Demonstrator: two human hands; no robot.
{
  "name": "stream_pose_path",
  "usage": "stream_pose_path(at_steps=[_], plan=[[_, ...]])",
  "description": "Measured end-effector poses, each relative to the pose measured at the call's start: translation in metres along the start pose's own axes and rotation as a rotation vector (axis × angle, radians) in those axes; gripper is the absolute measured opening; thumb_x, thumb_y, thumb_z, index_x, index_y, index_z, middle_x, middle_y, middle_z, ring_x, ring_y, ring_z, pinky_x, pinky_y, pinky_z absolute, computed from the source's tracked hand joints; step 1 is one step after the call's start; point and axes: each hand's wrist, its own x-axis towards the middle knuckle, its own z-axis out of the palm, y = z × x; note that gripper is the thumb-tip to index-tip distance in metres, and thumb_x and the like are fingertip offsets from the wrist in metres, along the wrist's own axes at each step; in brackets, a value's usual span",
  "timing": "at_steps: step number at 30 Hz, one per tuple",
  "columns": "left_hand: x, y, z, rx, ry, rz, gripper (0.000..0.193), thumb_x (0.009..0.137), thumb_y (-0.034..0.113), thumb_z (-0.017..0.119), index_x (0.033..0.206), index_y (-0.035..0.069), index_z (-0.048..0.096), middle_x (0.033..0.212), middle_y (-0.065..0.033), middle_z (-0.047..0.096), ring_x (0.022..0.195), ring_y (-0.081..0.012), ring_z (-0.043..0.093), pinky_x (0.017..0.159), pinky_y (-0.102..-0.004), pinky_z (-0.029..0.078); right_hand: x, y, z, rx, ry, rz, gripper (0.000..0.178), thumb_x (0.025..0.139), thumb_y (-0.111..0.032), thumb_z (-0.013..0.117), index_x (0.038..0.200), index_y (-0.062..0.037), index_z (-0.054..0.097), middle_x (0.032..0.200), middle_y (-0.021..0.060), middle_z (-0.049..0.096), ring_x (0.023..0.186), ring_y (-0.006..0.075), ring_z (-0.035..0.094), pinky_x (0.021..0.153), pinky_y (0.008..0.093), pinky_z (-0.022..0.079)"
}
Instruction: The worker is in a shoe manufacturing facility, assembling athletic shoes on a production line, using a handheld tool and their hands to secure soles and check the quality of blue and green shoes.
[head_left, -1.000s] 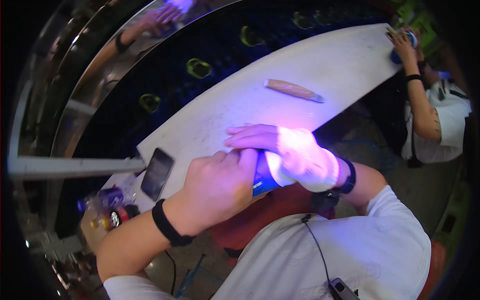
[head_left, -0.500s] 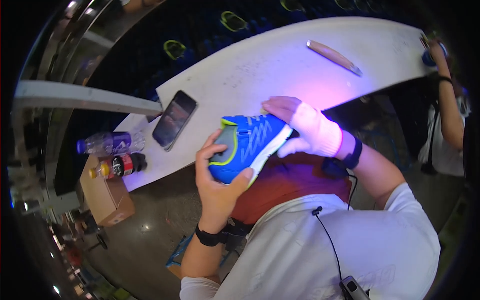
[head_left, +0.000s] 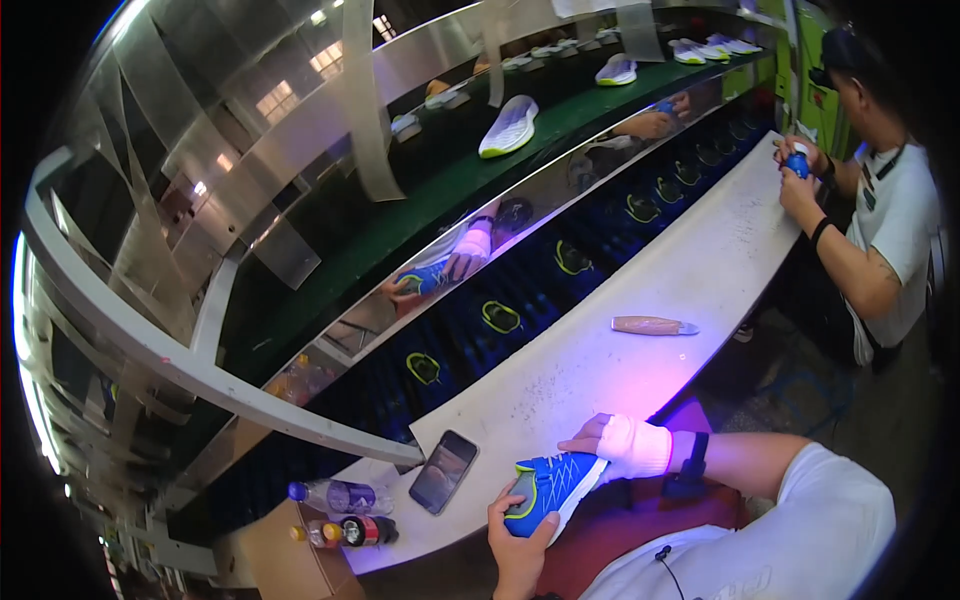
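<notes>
A blue sports shoe (head_left: 555, 488) with lime-green collar trim and a white sole is held over the near edge of the white table. My left hand (head_left: 520, 545) wraps round its heel, the thumb along the sole side and the fingers at the collar. In a pale fingerless glove lit pink, my right hand (head_left: 630, 447) grips the toe end, its fingers lying over the top. The right thumb is hidden. On the white table (head_left: 540, 400) beyond the shoe lies a tool (head_left: 652, 326) with a tan handle and a short metal end.
A phone (head_left: 443, 473) lies left of the shoe, near a purple-labelled bottle (head_left: 345, 497), a dark cola bottle (head_left: 365, 531) and a cardboard box (head_left: 300, 550). Dark rollers carry several shoes (head_left: 573, 258); behind, a green belt carries soles (head_left: 510, 127). At right, another person (head_left: 890, 220) holds a blue item.
The view has tilted up, bringing the belt and the other person into sight. Both hands keep their hold on the shoe, which now appears lower in the picture.
</notes>
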Motion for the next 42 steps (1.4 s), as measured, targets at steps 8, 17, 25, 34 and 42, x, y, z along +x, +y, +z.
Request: stream_pose_path(at_steps=[8, 17, 25, 34, 42], plan=[[-0.016, 0.055, -0.023, -0.3, 0.175, 0.328, 0.064, 0.1, 0.012, 0.069, 0.154, -0.002, 0.037, 0.155, -0.0244, 0.047, 0.136, -0.0372, 0.054, 0.109, -0.0511, 0.052, 0.093, -0.044, -0.166, -0.541, 0.444, -0.724, 0.062, 0.071, -0.022, 0.082, 0.132, -0.0291, 0.071, 0.093, 0.0061, 0.064, 0.075, 0.0246, 0.063, 0.06, 0.0381, 0.052], [-0.049, 0.038, -0.031, -0.187, 0.214, 0.041, 0.046, 0.113, 0.043, 0.051, 0.106, -0.002, 0.058, 0.105, -0.0184, 0.072, 0.1, -0.0276, 0.07, 0.095, -0.0392, 0.056, 0.321, -0.083, -0.448, -1.293, 0.857, -0.135, 0.032, 0.102, -0.015, 0.053, 0.132, -0.0108, 0.063, 0.118, 0.0194, 0.066, 0.11, 0.0366, 0.067, 0.093, 0.0496, 0.058], [-0.077, 0.004, -0.04, -0.321, 0.417, -0.044, 0.039, 0.112, 0.04, 0.056, 0.105, 0.001, 0.058, 0.098, -0.0164, 0.071, 0.091, -0.0272, 0.07, 0.087, -0.0384, 0.058, 0.33, -0.021, -0.289, -1.011, 0.504, -0.207, 0.041, 0.087, -0.048, 0.07, 0.11, -0.016, 0.08, 0.105, 0.0105, 0.079, 0.1, 0.0323, 0.076, 0.087, 0.046, 0.06], [-0.009, 0.033, -0.035, 0.026, 0.292, -0.092, 0.05, 0.107, 0.027, 0.068, 0.142, -0.006, 0.052, 0.115, -0.021, 0.073, 0.101, -0.0281, 0.073, 0.094, -0.0382, 0.059, 0.288, 0.096, -0.309, -0.866, 0.685, 0.196, 0.058, 0.095, -0.046, 0.069, 0.139, -0.0084, 0.065, 0.135, 0.0162, 0.068, 0.128, 0.036, 0.064, 0.109, 0.0485, 0.051], [0.188, 0.035, -0.033, 0.432, -0.029, 0.149, 0.068, 0.093, 0.007, 0.074, 0.154, 0.004, 0.044, 0.149, -0.0198, 0.057, 0.135, -0.0286, 0.056, 0.109, -0.0404, 0.047, 0.279, 0.094, -0.282, -0.617, 0.289, 0.12, 0.053, 0.09, -0.05, 0.065, 0.115, -0.0042, 0.078, 0.109, 0.0225, 0.077, 0.105, 0.0409, 0.073, 0.093, 0.0471, 0.057]])
